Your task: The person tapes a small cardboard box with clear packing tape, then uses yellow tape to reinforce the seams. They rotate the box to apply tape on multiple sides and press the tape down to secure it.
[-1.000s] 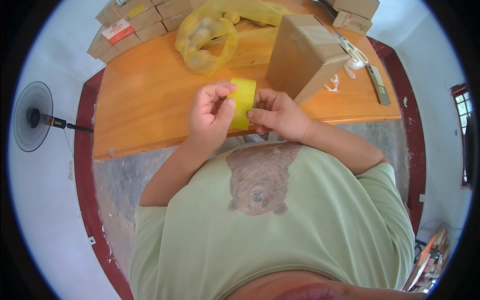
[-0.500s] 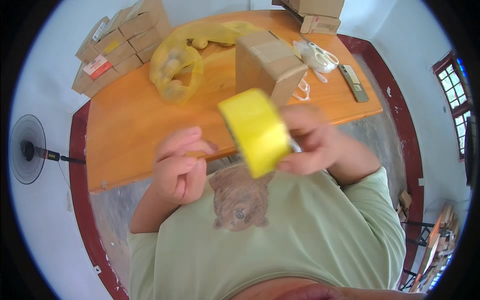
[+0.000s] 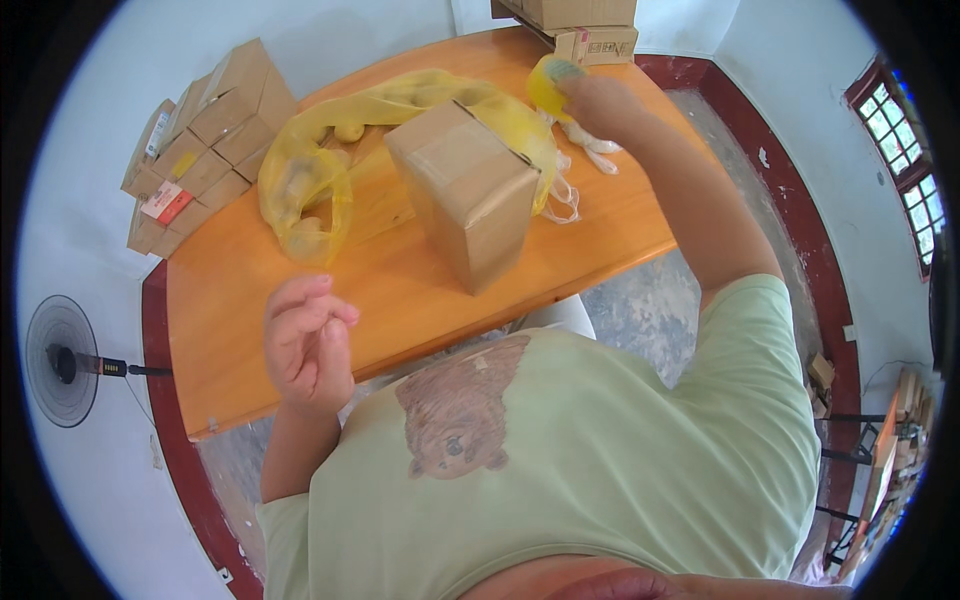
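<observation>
At the far right of the table, my right hand point(image 3: 600, 105) is closed on a roll of yellow tape point(image 3: 546, 88), just above a bundle of clear plastic point(image 3: 590, 140). My left hand point(image 3: 308, 345) is raised over the near left part of the table, its fingers loosely bent and apart, with nothing seen in it. A closed cardboard box point(image 3: 465, 190) stands upright in the middle of the table, apart from both hands. Behind and left of it lies a yellow plastic bag point(image 3: 305, 190) with round, pale things inside.
Several small cardboard boxes point(image 3: 215, 130) are stacked at the far left of the wooden table point(image 3: 240, 330). Larger cartons point(image 3: 597, 45) stand at the back right. A fan point(image 3: 62, 360) is by the left wall. Shelving with boxes point(image 3: 885, 470) stands to the right.
My right hand has carried the yellow tape roll from before my chest to the far right of the table. My left hand has shifted slightly left, its fingers loosened. My view has turned.
</observation>
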{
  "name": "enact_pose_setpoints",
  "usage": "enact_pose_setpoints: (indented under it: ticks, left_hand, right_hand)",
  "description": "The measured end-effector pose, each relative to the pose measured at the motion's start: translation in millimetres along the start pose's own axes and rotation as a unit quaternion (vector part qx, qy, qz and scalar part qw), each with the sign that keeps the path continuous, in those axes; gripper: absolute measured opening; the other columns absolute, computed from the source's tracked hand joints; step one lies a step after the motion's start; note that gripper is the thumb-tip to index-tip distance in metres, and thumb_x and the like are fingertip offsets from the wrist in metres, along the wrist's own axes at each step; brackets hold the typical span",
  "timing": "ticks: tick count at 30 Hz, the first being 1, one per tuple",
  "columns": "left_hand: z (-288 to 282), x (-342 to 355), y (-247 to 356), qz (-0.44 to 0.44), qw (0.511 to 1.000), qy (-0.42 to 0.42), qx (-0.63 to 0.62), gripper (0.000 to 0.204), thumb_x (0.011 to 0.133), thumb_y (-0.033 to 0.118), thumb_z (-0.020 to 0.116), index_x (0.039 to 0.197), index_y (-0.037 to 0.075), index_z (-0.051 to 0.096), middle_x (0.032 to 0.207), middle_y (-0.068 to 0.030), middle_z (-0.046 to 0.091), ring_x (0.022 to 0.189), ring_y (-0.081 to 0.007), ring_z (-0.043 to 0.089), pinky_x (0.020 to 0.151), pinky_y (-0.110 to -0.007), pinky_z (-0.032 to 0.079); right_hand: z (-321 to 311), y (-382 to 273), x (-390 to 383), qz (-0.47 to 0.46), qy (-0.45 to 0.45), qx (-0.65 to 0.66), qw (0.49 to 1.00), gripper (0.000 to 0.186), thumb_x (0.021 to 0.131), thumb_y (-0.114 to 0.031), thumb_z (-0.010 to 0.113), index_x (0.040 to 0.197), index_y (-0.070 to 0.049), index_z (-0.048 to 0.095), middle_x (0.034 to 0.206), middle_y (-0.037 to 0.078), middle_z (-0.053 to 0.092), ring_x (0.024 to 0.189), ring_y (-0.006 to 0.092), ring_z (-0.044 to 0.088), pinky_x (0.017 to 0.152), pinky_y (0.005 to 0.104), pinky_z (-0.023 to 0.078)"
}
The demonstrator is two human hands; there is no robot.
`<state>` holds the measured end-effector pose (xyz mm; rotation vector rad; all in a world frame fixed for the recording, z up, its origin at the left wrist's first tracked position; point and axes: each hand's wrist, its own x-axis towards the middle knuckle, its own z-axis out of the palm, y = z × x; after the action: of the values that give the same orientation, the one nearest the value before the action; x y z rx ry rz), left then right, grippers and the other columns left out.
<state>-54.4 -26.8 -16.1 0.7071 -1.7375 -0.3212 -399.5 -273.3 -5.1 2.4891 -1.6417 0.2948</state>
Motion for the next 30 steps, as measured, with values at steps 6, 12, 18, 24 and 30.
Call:
enact_pose_setpoints:
  ticks: [6,12,18,24,30]
  left_hand:
    - [1,-2,-4,-0.022,1.0,-0.009,0.002,0.028,0.084,-0.011,0.045,0.108,0.004,0.047,0.12,-0.0218,0.045,0.077,-0.0153,0.057,0.069,-0.027,0.047]
    - [3,-4,-4,-0.053,0.998,-0.013,0.016,0.024,0.084,-0.011,0.048,0.104,0.001,0.049,0.114,-0.0205,0.048,0.082,-0.0162,0.056,0.068,-0.026,0.048]
    - [2,-7,-12,-0.077,0.994,-0.031,0.065,0.018,0.083,-0.011,0.051,0.099,-0.001,0.052,0.109,-0.0179,0.052,0.086,-0.0161,0.056,0.069,-0.025,0.047]
    - [-1,-11,-26,-0.121,0.992,-0.039,0.008,0.016,0.088,-0.005,0.049,0.104,-0.001,0.05,0.114,-0.0173,0.048,0.076,-0.0101,0.053,0.069,-0.024,0.046]
    - [3,-15,-37,-0.176,0.982,0.01,-0.067,0.022,0.084,-0.008,0.055,0.104,0.001,0.053,0.111,-0.0105,0.052,0.08,-0.0087,0.052,0.069,-0.022,0.045]
  right_hand:
    - [41,-5,24,-0.063,-0.113,-0.063,0.99,0.024,0.081,-0.013,0.059,0.105,-0.01,0.062,0.094,0.012,0.066,0.089,0.0306,0.063,0.074,0.0413,0.05]
    - [39,-16,26,-0.076,-0.099,-0.016,0.992,0.026,0.081,-0.015,0.058,0.106,-0.009,0.061,0.095,0.013,0.065,0.09,0.0315,0.062,0.077,0.0426,0.049]
    - [74,-12,23,-0.044,-0.129,0.057,0.989,0.026,0.081,-0.012,0.055,0.106,-0.005,0.06,0.106,0.015,0.062,0.099,0.0327,0.058,0.084,0.0423,0.046]
    - [47,-12,5,-0.037,0.007,0.158,0.987,0.027,0.085,-0.008,0.05,0.109,-0.005,0.06,0.099,0.017,0.064,0.095,0.0322,0.061,0.079,0.0406,0.048]
    - [-41,-70,-29,0.02,0.03,0.53,0.847,0.024,0.094,-0.022,0.053,0.105,-0.002,0.062,0.087,0.005,0.063,0.076,0.0123,0.057,0.069,0.0262,0.047]
